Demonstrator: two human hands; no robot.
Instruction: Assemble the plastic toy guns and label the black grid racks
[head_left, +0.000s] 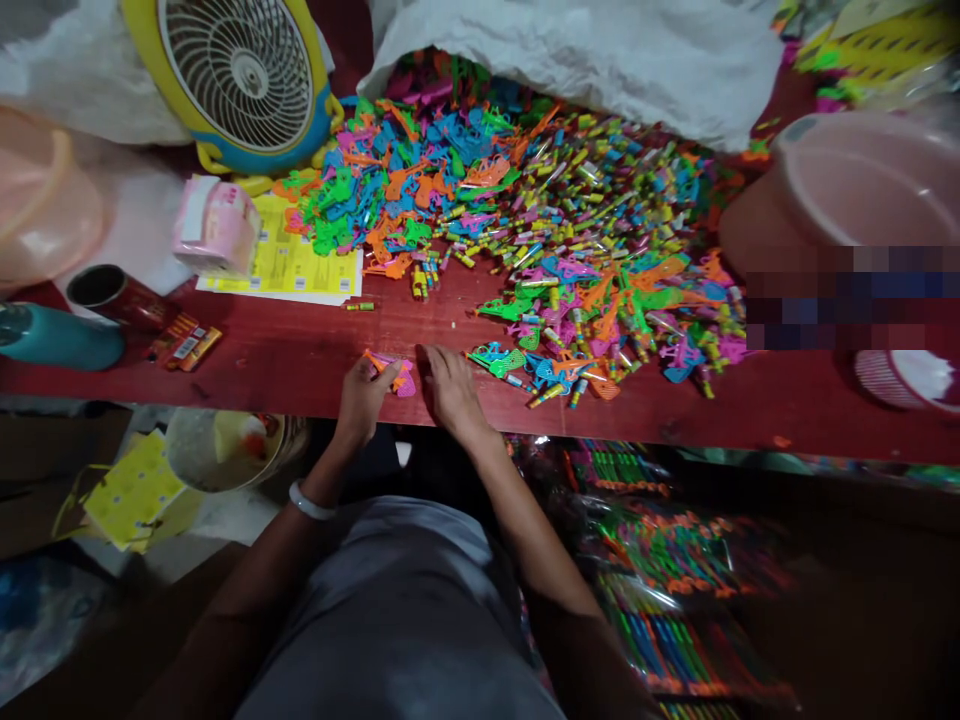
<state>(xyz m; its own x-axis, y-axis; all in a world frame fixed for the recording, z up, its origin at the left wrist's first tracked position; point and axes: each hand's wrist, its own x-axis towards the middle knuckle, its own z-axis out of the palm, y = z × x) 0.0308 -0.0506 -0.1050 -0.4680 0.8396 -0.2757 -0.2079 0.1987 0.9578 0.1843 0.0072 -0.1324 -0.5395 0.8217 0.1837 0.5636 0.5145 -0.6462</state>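
My left hand is at the near edge of the red table, fingers closed on a small bunch of orange and pink plastic toy pieces. My right hand lies flat on the table just to the right of that bunch, fingers stretched forward and holding nothing. A small cluster of blue, green and orange toy pieces lies to the right of that hand. Farther back spreads a big heap of coloured plastic toy pieces and small tubes.
A yellow and blue fan stands at the back left, with a pink roll on yellow sheets. A dark cup and teal bottle lie left. White sack behind; pink basin right. Packed toys sit below.
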